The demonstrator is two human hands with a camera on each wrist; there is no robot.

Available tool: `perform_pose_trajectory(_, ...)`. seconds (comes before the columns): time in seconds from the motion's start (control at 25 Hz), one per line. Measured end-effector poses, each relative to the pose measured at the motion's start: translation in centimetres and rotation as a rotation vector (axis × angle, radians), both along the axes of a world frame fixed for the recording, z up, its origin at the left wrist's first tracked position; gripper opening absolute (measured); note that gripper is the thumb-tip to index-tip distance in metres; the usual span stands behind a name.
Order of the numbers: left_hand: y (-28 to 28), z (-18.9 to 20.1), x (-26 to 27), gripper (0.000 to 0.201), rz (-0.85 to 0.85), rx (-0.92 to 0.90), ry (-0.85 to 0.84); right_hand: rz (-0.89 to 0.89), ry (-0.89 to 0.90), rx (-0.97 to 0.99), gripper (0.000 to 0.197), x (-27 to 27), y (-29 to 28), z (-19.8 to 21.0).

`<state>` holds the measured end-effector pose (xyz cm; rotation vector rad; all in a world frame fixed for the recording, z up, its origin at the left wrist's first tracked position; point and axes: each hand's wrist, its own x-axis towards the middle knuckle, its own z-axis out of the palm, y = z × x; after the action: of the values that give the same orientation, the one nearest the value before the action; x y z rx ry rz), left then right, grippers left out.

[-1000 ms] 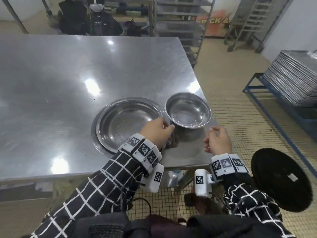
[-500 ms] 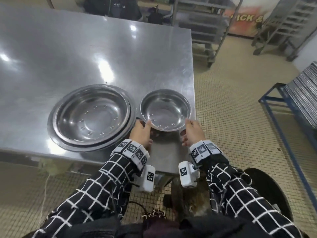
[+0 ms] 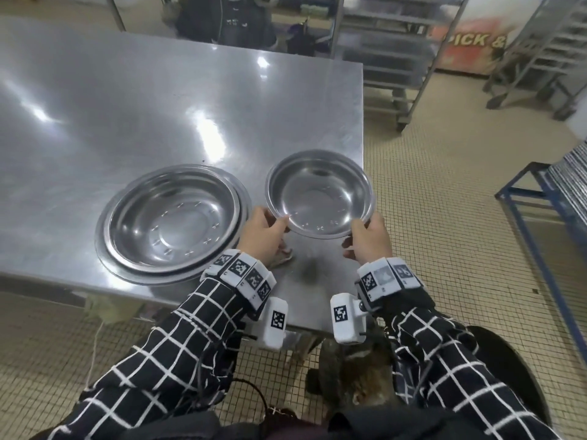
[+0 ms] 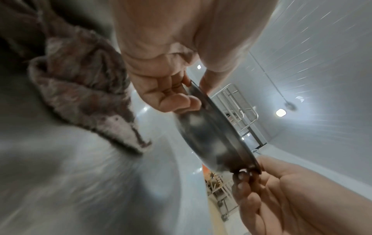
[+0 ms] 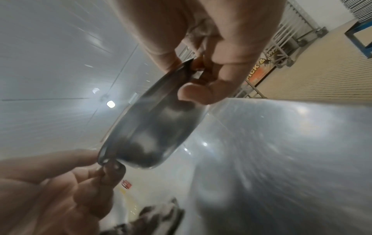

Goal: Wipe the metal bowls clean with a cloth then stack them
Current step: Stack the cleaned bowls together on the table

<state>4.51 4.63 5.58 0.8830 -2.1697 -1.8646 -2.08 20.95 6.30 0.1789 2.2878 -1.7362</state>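
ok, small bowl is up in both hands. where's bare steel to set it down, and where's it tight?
Bare steel: the table behind the large bowls and the small bowl, back to its far edge, plus the patch left of the large bowls. Tight: the near right corner, where the cloth lies under the left hand, and the right hand sits at the table's right edge.

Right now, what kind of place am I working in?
Likely a commercial kitchen or catering prep room: a stainless steel table, wheeled tray racks, and stacked metal trays on a blue frame.
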Motion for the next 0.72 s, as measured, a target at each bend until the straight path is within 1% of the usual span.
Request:
perform_pose_trajectory(0.08,-1.5,1.8,0.6,0.018,0.033,-0.048,0.054,0.035,0.013,-0.038,0.02,0.7,-0.8,1.7)
perform_pose_trajectory(0.16,-3.8,3.2,1.4,0.022,0.068,-0.055,0.109,0.073,0.038,-0.055,0.016,1.5,-2.0,2.9)
perform_pose_trajectory(0.2,-5.3,3.7,1.9,0.018,0.068,-0.075,0.122,0.096,0.045,-0.058,0.013,2.0,-2.8,3.4)
perform_pose_trajectory(0.28,-8.6,4.3,3.5,0.009,0.074,-0.18,0.116,0.15,0.042,-0.046,0.009,3.1,-5.0,4.0)
perform_pose_trajectory(0.4,-13.7,4.5,6.2,0.01,0.129,-0.277,0.101,0.22,0.025,-0.008,0.002,5.0,-9.0,4.4)
perform_pose_trajectory(0.48,-16.6,4.1,7.8,0.012,0.179,-0.335,0.05,0.251,0.025,0.02,0.004,6.1,-11.5,4.2)
perform_pose_trajectory(0.56,-19.3,3.6,9.0,0.014,0.197,-0.363,-0.024,0.288,0.037,0.105,0.007,7.3,-13.9,3.8)
perform_pose_trajectory(0.64,-21.6,3.3,10.0,0.016,0.183,-0.413,-0.107,0.323,0.071,0.24,0.017,8.0,-16.0,3.0)
perform_pose_trajectory(0.72,-23.2,2.8,10.7,0.019,0.121,-0.519,-0.202,0.314,0.098,0.36,0.028,8.6,-17.6,2.1)
